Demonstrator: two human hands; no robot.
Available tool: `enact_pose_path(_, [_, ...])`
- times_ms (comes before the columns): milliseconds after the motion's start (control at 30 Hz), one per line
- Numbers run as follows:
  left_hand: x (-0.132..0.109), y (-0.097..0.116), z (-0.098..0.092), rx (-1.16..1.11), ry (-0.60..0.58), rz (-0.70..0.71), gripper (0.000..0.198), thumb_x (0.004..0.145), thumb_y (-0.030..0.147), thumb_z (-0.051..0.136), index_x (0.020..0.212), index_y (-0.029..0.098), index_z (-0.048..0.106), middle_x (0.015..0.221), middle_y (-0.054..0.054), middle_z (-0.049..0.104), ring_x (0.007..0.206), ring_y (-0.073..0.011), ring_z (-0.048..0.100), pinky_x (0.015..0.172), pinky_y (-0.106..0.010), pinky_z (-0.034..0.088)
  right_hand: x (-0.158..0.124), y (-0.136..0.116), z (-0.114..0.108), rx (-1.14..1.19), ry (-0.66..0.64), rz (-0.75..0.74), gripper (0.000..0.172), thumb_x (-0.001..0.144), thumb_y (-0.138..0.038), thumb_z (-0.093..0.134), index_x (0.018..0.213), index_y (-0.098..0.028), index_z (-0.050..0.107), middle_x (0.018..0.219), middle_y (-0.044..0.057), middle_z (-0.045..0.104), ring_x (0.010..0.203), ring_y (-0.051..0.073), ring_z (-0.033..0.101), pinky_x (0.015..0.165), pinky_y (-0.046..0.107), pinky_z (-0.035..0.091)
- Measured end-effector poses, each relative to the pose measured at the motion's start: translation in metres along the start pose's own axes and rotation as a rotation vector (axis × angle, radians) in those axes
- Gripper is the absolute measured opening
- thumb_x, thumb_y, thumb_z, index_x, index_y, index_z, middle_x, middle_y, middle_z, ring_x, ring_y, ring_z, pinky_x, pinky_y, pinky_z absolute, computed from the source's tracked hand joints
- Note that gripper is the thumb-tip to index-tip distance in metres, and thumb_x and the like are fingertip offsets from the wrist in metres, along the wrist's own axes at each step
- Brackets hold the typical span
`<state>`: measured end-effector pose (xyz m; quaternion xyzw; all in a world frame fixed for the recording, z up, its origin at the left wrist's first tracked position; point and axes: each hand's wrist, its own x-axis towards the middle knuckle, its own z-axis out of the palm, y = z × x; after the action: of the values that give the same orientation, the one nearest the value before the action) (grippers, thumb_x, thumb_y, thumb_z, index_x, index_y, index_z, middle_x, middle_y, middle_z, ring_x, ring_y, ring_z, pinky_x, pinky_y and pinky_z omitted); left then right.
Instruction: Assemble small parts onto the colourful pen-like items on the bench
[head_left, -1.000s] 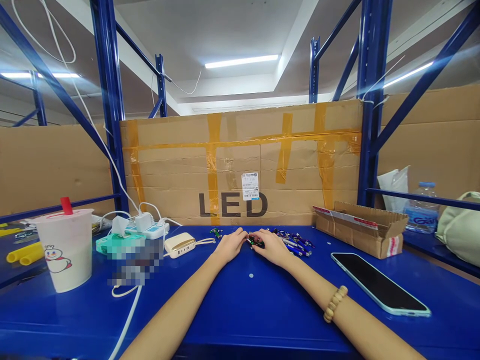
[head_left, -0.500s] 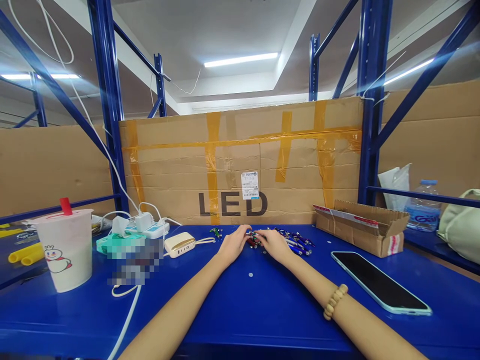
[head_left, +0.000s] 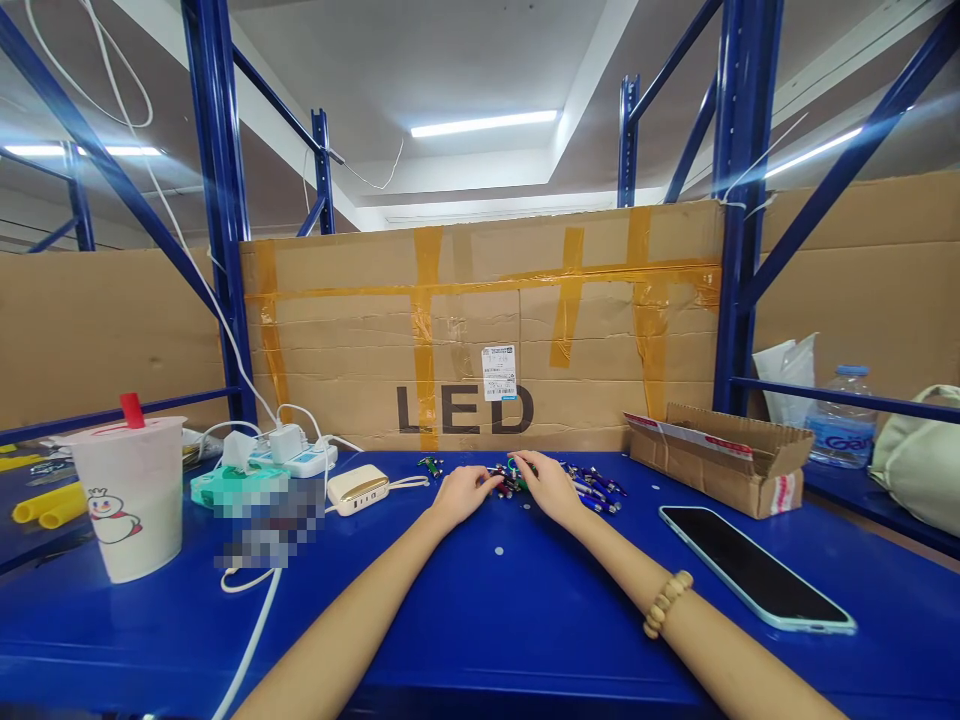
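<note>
Small shiny pens lie in a pile between and around my hands at the back of the blue shelf. My left hand (head_left: 459, 497) rests at the pile's left edge, its thumb and fingers a little apart near the dark and red pens (head_left: 506, 484). Over the pile, my right hand (head_left: 551, 488) bends its fingers down around a green pen (head_left: 512, 464), only partly seen. Blue pens (head_left: 598, 492) with silvery parts spread to the right of that hand. A few green pens (head_left: 430, 466) lie apart, left of my left hand.
To the left stand a lidded cup (head_left: 129, 500), a cream power bank (head_left: 358, 490), a power strip (head_left: 307, 461) and trailing white cables. A phone (head_left: 754, 568) and an open cardboard box (head_left: 720, 460) lie right. A taped cardboard sheet (head_left: 337, 340) closes off the back.
My left hand has drawn slightly down and away from my right hand, so the gap between them is wider. A green pen now shows at my right fingertips.
</note>
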<state>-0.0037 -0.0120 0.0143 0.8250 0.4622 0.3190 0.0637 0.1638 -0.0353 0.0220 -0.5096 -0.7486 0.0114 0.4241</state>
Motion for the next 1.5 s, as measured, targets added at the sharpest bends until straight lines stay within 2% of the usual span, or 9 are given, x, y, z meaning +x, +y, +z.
enact_pose_path(167, [-0.005, 0.01, -0.005, 0.264, 0.012, 0.037, 0.017, 0.079, 0.035, 0.044, 0.08, 0.02, 0.053, 0.073, -0.003, 0.058, 0.077, -0.0191, 0.054, 0.065, -0.026, 0.04, 0.0, 0.003, 0.002, -0.02, 0.022, 0.009, 0.035, 0.087, -0.023, 0.029, 0.113, -0.019, 0.052, 0.108, 0.006, 0.059, 0.096, 0.016, 0.055, 0.081, 0.029, 0.042])
enact_pose_path(300, [-0.004, 0.006, -0.004, 0.359, 0.074, -0.009, 0.028, 0.074, 0.043, 0.051, 0.089, 0.018, 0.051, 0.098, -0.008, 0.053, 0.097, -0.0231, 0.047, 0.075, -0.031, 0.04, 0.0, 0.0, -0.001, -0.052, -0.005, 0.033, 0.032, 0.086, -0.026, 0.034, 0.107, -0.019, 0.057, 0.104, 0.006, 0.062, 0.096, 0.019, 0.056, 0.08, 0.03, 0.042])
enact_pose_path(433, [-0.003, -0.002, -0.002, 0.359, -0.052, -0.163, 0.033, 0.079, 0.046, 0.043, 0.08, 0.015, 0.054, 0.093, -0.01, 0.056, 0.095, -0.0257, 0.049, 0.079, -0.036, 0.039, 0.0, -0.004, -0.004, -0.064, -0.018, 0.046, 0.03, 0.084, -0.032, 0.038, 0.096, -0.02, 0.063, 0.091, 0.005, 0.067, 0.084, 0.019, 0.06, 0.07, 0.028, 0.044])
enact_pose_path(533, [-0.002, -0.005, -0.003, 0.336, -0.058, -0.169, 0.033, 0.084, 0.04, 0.035, 0.08, 0.015, 0.055, 0.094, -0.012, 0.058, 0.096, -0.0256, 0.051, 0.08, -0.036, 0.038, -0.001, -0.005, -0.006, -0.068, -0.013, 0.044, 0.03, 0.082, -0.037, 0.04, 0.09, -0.023, 0.065, 0.08, 0.002, 0.068, 0.073, 0.018, 0.06, 0.061, 0.026, 0.042])
enact_pose_path(767, [-0.001, 0.003, -0.003, -0.196, 0.098, -0.161, 0.042, 0.086, 0.048, 0.022, 0.074, 0.019, 0.05, 0.076, -0.004, 0.063, 0.071, -0.0163, 0.056, 0.068, -0.028, 0.04, -0.001, -0.004, -0.005, -0.049, 0.025, 0.029, 0.034, 0.081, -0.043, 0.039, 0.086, -0.022, 0.066, 0.067, 0.001, 0.065, 0.06, 0.015, 0.056, 0.052, 0.024, 0.037])
enact_pose_path(1000, [0.0, 0.011, -0.002, -0.691, -0.062, -0.136, 0.037, 0.079, 0.055, 0.035, 0.073, 0.018, 0.034, 0.061, -0.001, 0.063, 0.04, -0.0072, 0.042, 0.047, -0.021, 0.032, 0.0, 0.001, 0.002, 0.105, -0.062, -0.093, 0.028, 0.08, -0.033, 0.044, 0.092, -0.02, 0.066, 0.085, 0.004, 0.063, 0.06, 0.011, 0.053, 0.06, 0.025, 0.042])
enact_pose_path(1133, [-0.002, 0.015, -0.002, -0.794, -0.139, -0.13, 0.038, 0.075, 0.054, 0.044, 0.07, 0.019, 0.031, 0.06, -0.001, 0.062, 0.043, -0.0078, 0.047, 0.046, -0.02, 0.03, 0.0, 0.002, 0.004, 0.095, -0.133, -0.155, 0.024, 0.08, -0.026, 0.046, 0.091, -0.02, 0.067, 0.081, 0.004, 0.062, 0.063, 0.012, 0.054, 0.062, 0.024, 0.042])
enact_pose_path(1333, [0.002, 0.008, 0.003, -0.79, -0.082, -0.21, 0.037, 0.071, 0.049, 0.052, 0.068, 0.019, 0.029, 0.048, 0.009, 0.042, 0.042, -0.0062, 0.047, 0.045, -0.018, 0.026, 0.0, 0.003, 0.004, 0.083, -0.169, -0.187, 0.023, 0.081, -0.025, 0.046, 0.09, -0.021, 0.067, 0.079, 0.003, 0.062, 0.065, 0.012, 0.054, 0.063, 0.024, 0.042])
enact_pose_path(1500, [0.004, 0.003, 0.004, -0.819, -0.078, -0.214, 0.036, 0.069, 0.045, 0.055, 0.07, 0.019, 0.03, 0.051, 0.008, 0.045, 0.045, -0.0064, 0.048, 0.044, -0.018, 0.026, 0.0, 0.002, 0.004, 0.101, -0.172, -0.185, 0.022, 0.08, -0.022, 0.047, 0.09, -0.021, 0.067, 0.079, 0.003, 0.062, 0.065, 0.012, 0.053, 0.063, 0.024, 0.042])
